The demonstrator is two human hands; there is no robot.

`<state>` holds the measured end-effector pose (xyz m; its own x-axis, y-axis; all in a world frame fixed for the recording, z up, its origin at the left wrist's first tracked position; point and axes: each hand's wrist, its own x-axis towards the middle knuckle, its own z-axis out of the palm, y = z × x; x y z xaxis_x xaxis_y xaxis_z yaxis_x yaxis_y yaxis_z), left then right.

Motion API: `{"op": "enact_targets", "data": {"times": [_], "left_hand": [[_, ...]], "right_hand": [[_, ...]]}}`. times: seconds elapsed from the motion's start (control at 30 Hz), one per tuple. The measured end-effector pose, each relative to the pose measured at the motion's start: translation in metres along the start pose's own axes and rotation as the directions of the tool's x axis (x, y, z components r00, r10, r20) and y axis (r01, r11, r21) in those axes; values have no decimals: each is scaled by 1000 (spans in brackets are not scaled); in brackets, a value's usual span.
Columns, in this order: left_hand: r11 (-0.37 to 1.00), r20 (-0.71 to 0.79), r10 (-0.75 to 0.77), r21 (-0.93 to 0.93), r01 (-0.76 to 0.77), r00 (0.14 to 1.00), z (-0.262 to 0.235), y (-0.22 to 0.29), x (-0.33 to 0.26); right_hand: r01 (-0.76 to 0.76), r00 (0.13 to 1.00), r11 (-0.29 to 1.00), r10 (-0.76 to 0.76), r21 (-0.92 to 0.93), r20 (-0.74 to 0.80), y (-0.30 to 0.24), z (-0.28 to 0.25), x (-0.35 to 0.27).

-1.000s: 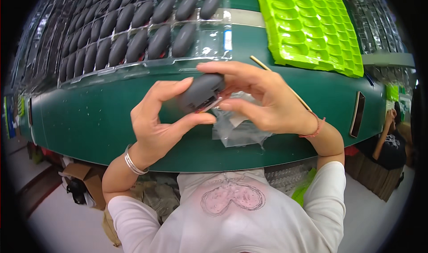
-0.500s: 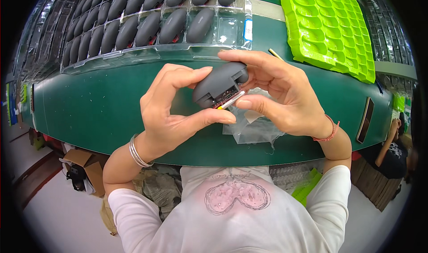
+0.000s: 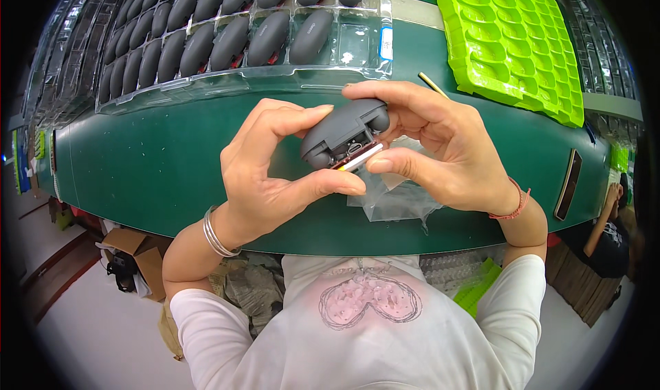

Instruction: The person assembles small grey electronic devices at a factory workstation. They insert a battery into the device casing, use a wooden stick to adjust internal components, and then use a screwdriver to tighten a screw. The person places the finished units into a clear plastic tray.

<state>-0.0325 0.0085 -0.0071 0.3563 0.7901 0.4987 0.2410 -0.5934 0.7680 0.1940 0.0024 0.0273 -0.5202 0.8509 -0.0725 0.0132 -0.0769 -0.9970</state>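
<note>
Clamped on the shell from both ends with left hand and right hand, neither clearly nearer. Held above the worktop, between its near edge and the tray. Slanted lengthwise from near-left to far-right, directly inside the grip. Compared with a second ago, turned to show more of the port and strip; gripped much the same.

A lateral passage runs over the green tabletop, left of the left hand. A clear compartmented tray obstructs the far side; a crumpled plastic bag lies near the right hand, a smartphone farther right.
</note>
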Motion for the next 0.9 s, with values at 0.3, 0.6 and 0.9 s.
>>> {"op": "enact_targets", "data": {"times": [0.3, 0.6, 0.9], "left_hand": [[1000, 34, -4, 0, 4, 999, -4, 2, 2], [1000, 19, -10, -3, 10, 1000, -2, 2, 2], [1000, 54, -2, -10, 3, 999, -5, -2, -1]], "right_hand": [[-49, 998, 999, 48, -16, -34, -2, 3, -1], [-14, 998, 1000, 14, -12, -55, 0, 4, 1], [75, 995, 977, -86, -201, -45, -1, 4, 0]]}}
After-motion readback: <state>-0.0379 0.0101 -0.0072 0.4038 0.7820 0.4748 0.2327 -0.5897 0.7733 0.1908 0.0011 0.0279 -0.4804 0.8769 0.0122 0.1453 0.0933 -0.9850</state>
